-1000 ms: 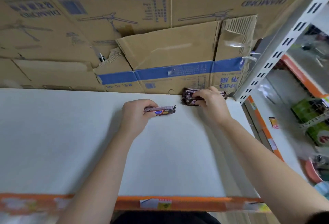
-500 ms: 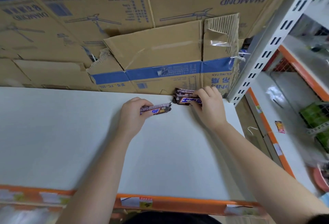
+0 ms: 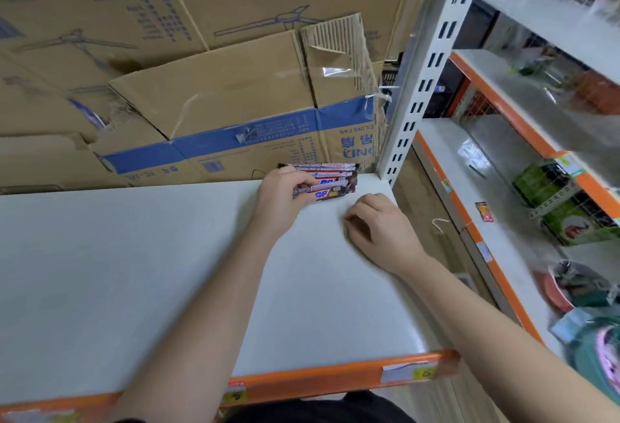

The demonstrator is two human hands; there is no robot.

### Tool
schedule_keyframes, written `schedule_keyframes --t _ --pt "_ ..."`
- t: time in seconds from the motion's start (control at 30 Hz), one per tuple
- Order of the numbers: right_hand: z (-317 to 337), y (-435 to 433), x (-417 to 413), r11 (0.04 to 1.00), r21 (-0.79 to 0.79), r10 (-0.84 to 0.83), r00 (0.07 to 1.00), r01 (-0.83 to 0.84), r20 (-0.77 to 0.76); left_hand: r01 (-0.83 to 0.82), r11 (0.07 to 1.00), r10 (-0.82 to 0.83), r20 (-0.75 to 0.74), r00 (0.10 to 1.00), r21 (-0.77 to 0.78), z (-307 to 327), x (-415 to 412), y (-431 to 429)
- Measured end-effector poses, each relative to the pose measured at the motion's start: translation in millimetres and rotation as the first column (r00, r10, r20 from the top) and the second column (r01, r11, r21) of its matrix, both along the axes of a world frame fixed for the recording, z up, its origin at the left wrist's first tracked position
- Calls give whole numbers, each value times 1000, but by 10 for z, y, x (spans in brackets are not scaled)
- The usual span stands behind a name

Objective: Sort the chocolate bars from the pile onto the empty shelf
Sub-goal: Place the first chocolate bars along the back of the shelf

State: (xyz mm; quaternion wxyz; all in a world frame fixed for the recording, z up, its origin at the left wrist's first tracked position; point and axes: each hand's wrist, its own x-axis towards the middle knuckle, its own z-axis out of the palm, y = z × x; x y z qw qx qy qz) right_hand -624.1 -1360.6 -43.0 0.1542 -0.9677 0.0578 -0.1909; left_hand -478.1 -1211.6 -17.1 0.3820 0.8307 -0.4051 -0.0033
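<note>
Several brown chocolate bars [image 3: 327, 181] with blue and white lettering lie side by side at the back right corner of the white shelf [image 3: 134, 271], against a cardboard box. My left hand [image 3: 281, 197] grips the nearest bar [image 3: 323, 193] by its left end and holds it against the row. Just in front of the bars my right hand [image 3: 379, 224] rests on the shelf, fingers curled, with nothing in it.
Big cardboard boxes [image 3: 214, 93] stand along the back of the shelf. A white slotted upright [image 3: 426, 70] rises at the right corner. To the right, orange-edged shelves [image 3: 476, 221] carry green packets and other goods. The shelf's front edge is orange [image 3: 335, 377].
My left hand has carried its bar to the right and set it against the row. My right hand has let go of the bars and drawn back toward me.
</note>
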Motion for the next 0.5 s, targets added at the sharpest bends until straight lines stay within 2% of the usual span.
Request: schedule_keyframes --t 0.2,0.4,0.5 --pt "11 -5 -12 1000 18 -3 1000 3 9 -26 999 26 26 999 -22 -80 -12 -82" --pt "12 -2 -13 1000 24 -10 1000 10 4 -31 999 29 145 989 7 -113 21 -84" --pt "15 -2 -12 999 30 -16 1000 16 -4 -54 999 52 131 990 6 -99 18 -131"
